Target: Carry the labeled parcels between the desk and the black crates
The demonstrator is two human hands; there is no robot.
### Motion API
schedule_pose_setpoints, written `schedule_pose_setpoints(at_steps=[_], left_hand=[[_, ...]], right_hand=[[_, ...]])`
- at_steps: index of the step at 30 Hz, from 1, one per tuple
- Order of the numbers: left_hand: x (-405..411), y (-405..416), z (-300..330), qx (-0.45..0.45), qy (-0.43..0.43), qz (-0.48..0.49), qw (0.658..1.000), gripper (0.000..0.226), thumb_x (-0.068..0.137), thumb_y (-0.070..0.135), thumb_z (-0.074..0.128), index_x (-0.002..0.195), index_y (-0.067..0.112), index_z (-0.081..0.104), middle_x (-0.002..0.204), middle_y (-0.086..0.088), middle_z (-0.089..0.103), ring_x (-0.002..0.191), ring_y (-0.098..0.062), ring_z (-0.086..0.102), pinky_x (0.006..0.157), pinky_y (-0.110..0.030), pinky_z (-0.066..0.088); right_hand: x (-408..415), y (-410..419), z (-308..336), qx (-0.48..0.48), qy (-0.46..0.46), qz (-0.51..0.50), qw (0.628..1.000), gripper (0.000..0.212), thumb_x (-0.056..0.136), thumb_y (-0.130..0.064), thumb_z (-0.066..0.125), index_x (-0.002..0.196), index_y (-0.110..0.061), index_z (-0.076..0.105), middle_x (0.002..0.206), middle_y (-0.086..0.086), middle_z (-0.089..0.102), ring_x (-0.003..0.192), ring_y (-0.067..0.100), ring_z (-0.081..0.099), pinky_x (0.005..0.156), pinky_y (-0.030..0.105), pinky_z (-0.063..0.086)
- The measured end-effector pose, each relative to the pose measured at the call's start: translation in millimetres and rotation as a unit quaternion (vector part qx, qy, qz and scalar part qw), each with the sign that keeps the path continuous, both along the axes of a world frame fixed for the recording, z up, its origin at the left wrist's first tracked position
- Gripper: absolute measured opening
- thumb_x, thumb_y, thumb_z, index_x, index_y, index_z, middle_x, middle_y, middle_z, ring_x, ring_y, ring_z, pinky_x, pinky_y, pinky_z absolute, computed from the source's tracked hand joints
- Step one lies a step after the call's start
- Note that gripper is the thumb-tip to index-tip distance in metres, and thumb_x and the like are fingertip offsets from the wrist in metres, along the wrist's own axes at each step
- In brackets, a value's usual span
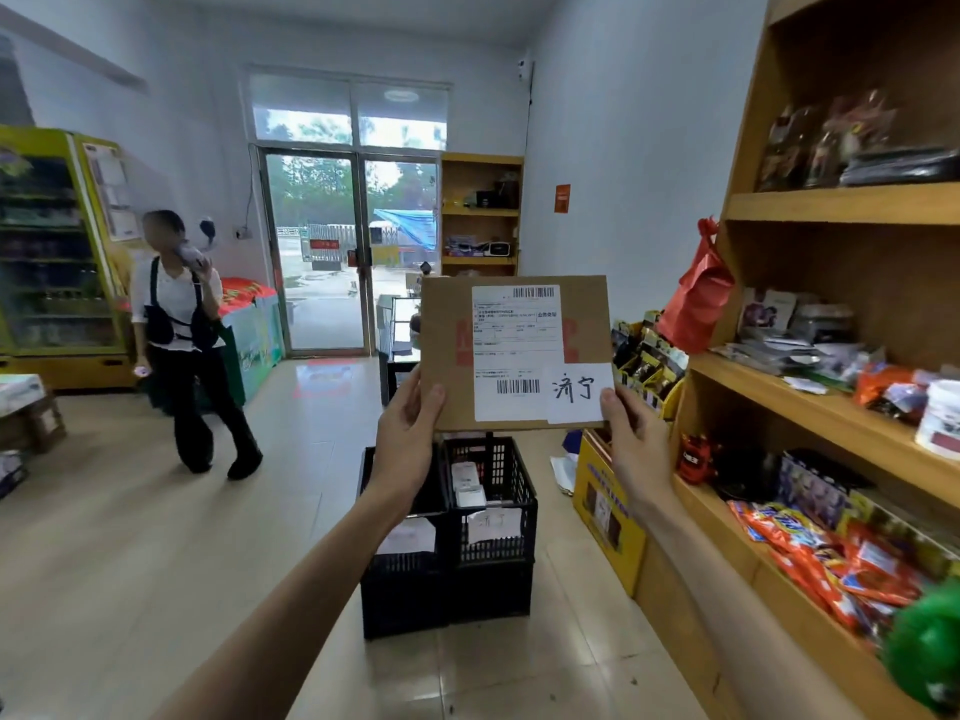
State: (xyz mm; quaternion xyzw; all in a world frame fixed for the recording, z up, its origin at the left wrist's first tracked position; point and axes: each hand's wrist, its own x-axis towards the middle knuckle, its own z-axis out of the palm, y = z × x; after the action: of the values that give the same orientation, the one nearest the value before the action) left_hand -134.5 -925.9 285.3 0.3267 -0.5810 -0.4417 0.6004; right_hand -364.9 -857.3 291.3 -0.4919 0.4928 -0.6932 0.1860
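A flat cardboard parcel (514,350) is held up in the middle of the view, face toward the camera, above and just in front of the black crates (449,532). The left hand (408,433) grasps its lower left corner, thumb on the front, and the right hand (631,433) pinches its lower right corner. The parcel carries a printed shipping label (517,350) and a small white slip with handwritten characters (576,392) at its lower right.

The two crates stand side by side on the tiled floor, near the middle, each with a white paper tag on its near side. The tag on the right crate (493,524) seems to bear the same characters as the slip, though it is too faint to be sure. White packets (467,485) already lie in the right crate; what the left crate holds is hidden behind the left forearm.

So some sorting looks done, and this parcel is mid-carry, probably about to go down into the right crate. The desk is not in view, so how many parcels are left cannot be told.

On the right, wooden shelves (841,205) hold snacks; a person (182,324) stands far left by a drinks fridge (52,241)
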Motion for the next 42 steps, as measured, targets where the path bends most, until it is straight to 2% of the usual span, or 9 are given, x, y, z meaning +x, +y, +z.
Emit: schedule_pose_setpoints(at_steps=[4,6,10,15,19,23,28,33,42], left_hand=[[7.5,-54.1,-6.0,0.006,-0.011,-0.013,1.0,0.048,0.106,0.028,0.054,0.152,0.025,0.045,0.14,0.005,0.063,0.126,-0.012,0.062,0.109,-0.035,0.049],[8.2,-78.3,-8.7,0.001,-0.012,-0.023,1.0,0.045,0.107,0.023,0.051,0.152,0.024,0.046,0.135,0.008,0.066,0.12,-0.009,0.065,0.103,-0.026,0.052],[2.0,-120.4,-20.0,0.013,-0.004,-0.028,0.999,0.042,0.106,0.023,0.052,0.148,0.019,0.051,0.127,0.008,0.07,0.114,-0.008,0.068,0.088,-0.014,0.054],[-23.5,-180.0,-34.5,0.024,-0.008,-0.02,0.999,0.039,0.106,0.023,0.052,0.145,0.018,0.054,0.125,0.006,0.071,0.113,-0.01,0.068,0.087,-0.017,0.055],[-57.3,-232.6,-41.9,0.027,-0.006,-0.01,1.0,0.039,0.106,0.022,0.051,0.145,0.018,0.054,0.126,0.003,0.07,0.112,-0.01,0.069,0.085,-0.019,0.056],[-100.3,-284.3,-45.5,0.031,-0.011,0.006,0.999,0.038,0.106,0.021,0.05,0.144,0.019,0.054,0.122,0.004,0.072,0.106,-0.009,0.071,0.078,-0.018,0.057],[-147.0,-351.8,-44.6,0.027,-0.014,0.041,0.999,0.038,0.105,0.025,0.053,0.143,0.02,0.056,0.117,0.01,0.074,0.111,-0.013,0.069,0.085,-0.021,0.057],[-182.5,-400.4,-51.6,0.039,-0.016,0.064,0.997,0.034,0.105,0.024,0.054,0.139,0.025,0.058,0.114,0.014,0.075,0.108,-0.008,0.07,0.087,-0.02,0.055],[-206.8,-500.3,-76.6,0.064,-0.027,0.084,0.994,0.04,0.103,0.022,0.056,0.142,0.013,0.058,0.108,0.013,0.076,0.102,-0.005,0.071,0.085,-0.018,0.056]], right_hand=[[3.6,-50.8,-4.4,0.007,0.02,-0.002,1.0,0.033,0.106,-0.021,0.046,0.132,-0.008,0.062,0.118,-0.004,0.07,0.109,0.004,0.065,0.092,0.02,0.053],[4.2,-75.2,-9.2,0.013,0.017,-0.004,1.0,0.032,0.106,-0.021,0.045,0.132,-0.008,0.061,0.116,-0.006,0.07,0.106,0.0,0.065,0.09,0.019,0.053],[-0.8,-117.5,-23.1,0.035,0.006,-0.004,0.999,0.032,0.106,-0.024,0.046,0.133,-0.014,0.061,0.12,-0.009,0.069,0.114,0.005,0.062,0.101,0.028,0.05],[-27.2,-175.4,-37.3,0.059,0.001,0.003,0.998,0.033,0.106,-0.024,0.046,0.133,-0.012,0.06,0.119,-0.007,0.069,0.113,0.005,0.063,0.097,0.022,0.052],[-59.4,-230.9,-40.1,0.066,-0.014,0.021,0.997,0.015,0.107,-0.02,0.046,0.118,-0.025,0.055,0.107,-0.026,0.06,0.093,-0.024,0.056,0.082,0.004,0.045],[-103.9,-292.5,-42.0,0.06,-0.016,0.044,0.997,0.017,0.106,-0.02,0.047,0.121,-0.027,0.05,0.104,-0.029,0.054,0.087,-0.031,0.052,0.075,-0.002,0.04],[-159.7,-374.9,-44.6,0.044,0.01,0.069,0.997,0.019,0.106,-0.022,0.048,0.123,-0.025,0.056,0.108,-0.022,0.063,0.091,-0.019,0.06,0.075,0.003,0.045],[-200.2,-446.1,-64.6,0.051,0.0,0.085,0.995,0.03,0.104,-0.03,0.05,0.128,-0.017,0.062,0.119,-0.006,0.069,0.113,0.006,0.063,0.095,0.023,0.051],[-228.8,-542.1,-87.6,0.092,0.002,0.098,0.991,0.021,0.105,-0.021,0.049,0.12,-0.015,0.062,0.105,-0.015,0.067,0.091,-0.015,0.063,0.078,0.007,0.05]])
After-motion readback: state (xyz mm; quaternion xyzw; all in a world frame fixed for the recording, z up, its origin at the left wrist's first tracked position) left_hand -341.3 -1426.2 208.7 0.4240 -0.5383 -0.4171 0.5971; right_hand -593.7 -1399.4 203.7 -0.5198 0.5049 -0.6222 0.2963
